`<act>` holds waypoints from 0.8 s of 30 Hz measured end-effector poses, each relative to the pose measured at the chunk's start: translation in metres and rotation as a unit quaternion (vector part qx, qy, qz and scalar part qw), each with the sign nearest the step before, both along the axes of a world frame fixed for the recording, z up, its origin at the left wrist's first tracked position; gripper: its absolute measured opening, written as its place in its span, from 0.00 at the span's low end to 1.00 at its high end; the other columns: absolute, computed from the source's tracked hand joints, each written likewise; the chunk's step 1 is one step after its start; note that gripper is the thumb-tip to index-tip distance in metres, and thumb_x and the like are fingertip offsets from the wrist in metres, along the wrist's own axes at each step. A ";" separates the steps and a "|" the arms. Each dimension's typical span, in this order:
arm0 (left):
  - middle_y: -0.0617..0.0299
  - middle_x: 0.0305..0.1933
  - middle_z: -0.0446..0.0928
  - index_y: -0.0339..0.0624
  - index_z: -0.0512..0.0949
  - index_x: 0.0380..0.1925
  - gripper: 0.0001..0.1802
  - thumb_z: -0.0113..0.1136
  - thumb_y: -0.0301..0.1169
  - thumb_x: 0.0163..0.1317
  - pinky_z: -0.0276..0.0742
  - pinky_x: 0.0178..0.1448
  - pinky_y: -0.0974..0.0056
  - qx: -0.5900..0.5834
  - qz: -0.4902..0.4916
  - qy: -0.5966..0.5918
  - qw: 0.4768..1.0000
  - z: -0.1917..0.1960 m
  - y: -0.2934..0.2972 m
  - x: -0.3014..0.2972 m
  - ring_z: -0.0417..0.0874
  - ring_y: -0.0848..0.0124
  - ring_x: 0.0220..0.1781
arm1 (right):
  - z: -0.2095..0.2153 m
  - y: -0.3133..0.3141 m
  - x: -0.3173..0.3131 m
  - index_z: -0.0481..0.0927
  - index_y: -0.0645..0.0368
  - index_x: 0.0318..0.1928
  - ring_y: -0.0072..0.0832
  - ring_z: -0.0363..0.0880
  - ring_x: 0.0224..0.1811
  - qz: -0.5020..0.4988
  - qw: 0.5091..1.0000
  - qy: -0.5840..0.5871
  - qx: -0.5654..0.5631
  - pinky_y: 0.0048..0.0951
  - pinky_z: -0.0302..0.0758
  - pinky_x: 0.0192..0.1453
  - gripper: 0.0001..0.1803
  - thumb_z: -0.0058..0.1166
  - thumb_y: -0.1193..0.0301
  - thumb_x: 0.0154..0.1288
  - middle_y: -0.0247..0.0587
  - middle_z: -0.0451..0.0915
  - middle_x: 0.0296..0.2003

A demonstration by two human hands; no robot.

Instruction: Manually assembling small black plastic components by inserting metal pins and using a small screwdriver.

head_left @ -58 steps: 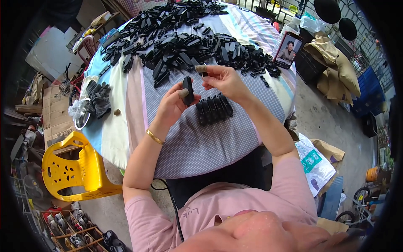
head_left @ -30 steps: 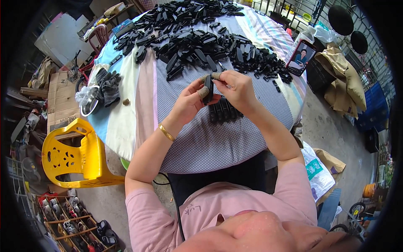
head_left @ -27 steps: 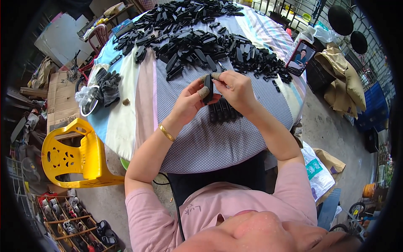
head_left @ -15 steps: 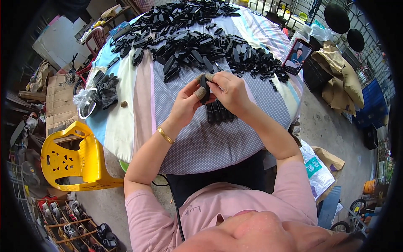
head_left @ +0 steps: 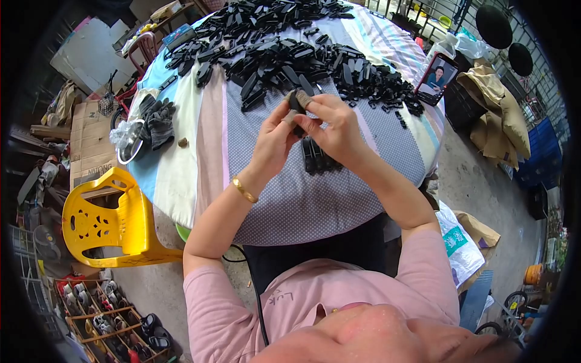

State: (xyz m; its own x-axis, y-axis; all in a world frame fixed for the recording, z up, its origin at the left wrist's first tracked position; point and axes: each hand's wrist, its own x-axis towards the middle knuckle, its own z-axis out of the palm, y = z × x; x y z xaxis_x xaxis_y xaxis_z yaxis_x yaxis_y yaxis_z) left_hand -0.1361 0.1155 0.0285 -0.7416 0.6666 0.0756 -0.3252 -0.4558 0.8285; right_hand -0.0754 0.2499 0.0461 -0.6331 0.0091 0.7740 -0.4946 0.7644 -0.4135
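Note:
Above the dotted tablecloth, my left hand [head_left: 272, 136] and my right hand [head_left: 336, 126] meet on one long black plastic piece [head_left: 295, 103]. The fingers of both hands are closed on it and cover much of it. Tan covers wrap some of my fingertips. Just below my right hand lies a neat row of similar black pieces [head_left: 318, 160], partly hidden by that hand. Beyond my fingers spreads a heap of long black parts [head_left: 272, 63], and to its right a heap of smaller black parts [head_left: 380, 91].
Another black heap [head_left: 254, 21] covers the table's far side. Grey gloves [head_left: 158, 124] and a bowl with clear plastic [head_left: 128, 144] lie at the left. A phone [head_left: 437, 78] stands at the right edge. A yellow chair [head_left: 136, 224] stands left of the table.
Both hands have risen slightly away from me with the black piece. My right fingers now wrap further over it, hiding more of it. The whole view has shifted a little.

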 end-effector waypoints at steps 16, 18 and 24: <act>0.48 0.54 0.69 0.36 0.68 0.54 0.26 0.56 0.31 0.54 0.63 0.61 0.57 -0.511 0.354 0.572 0.535 -0.054 -0.031 -0.107 0.68 0.55 0.57 | -0.005 0.062 0.054 0.80 0.61 0.39 0.28 0.76 0.21 -0.172 0.928 -0.331 0.021 0.26 0.72 0.29 0.15 0.59 0.71 0.48 0.40 0.77 0.20; 0.50 0.51 0.72 0.37 0.71 0.51 0.23 0.56 0.31 0.54 0.65 0.58 0.58 -0.522 0.291 0.537 0.595 -0.053 -0.031 -0.108 0.70 0.56 0.56 | -0.008 0.058 0.054 0.80 0.61 0.38 0.34 0.77 0.24 -0.162 0.933 -0.322 0.018 0.31 0.73 0.32 0.15 0.58 0.69 0.48 0.43 0.78 0.22; 0.54 0.42 0.76 0.42 0.75 0.42 0.16 0.58 0.30 0.52 0.66 0.54 0.56 -0.463 0.320 0.525 0.639 -0.050 -0.028 -0.105 0.73 0.56 0.49 | -0.025 0.057 0.047 0.79 0.62 0.38 0.43 0.78 0.32 -0.143 0.942 -0.296 0.070 0.37 0.73 0.39 0.13 0.54 0.70 0.52 0.50 0.79 0.27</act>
State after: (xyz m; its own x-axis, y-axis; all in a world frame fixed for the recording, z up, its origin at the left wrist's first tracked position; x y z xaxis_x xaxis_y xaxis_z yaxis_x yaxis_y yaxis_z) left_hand -0.2415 0.0872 -0.0216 -0.7489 0.3715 0.5488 0.6386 0.6258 0.4478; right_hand -0.0280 0.3073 0.0212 -0.9413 0.1689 0.2922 0.0257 0.8991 -0.4370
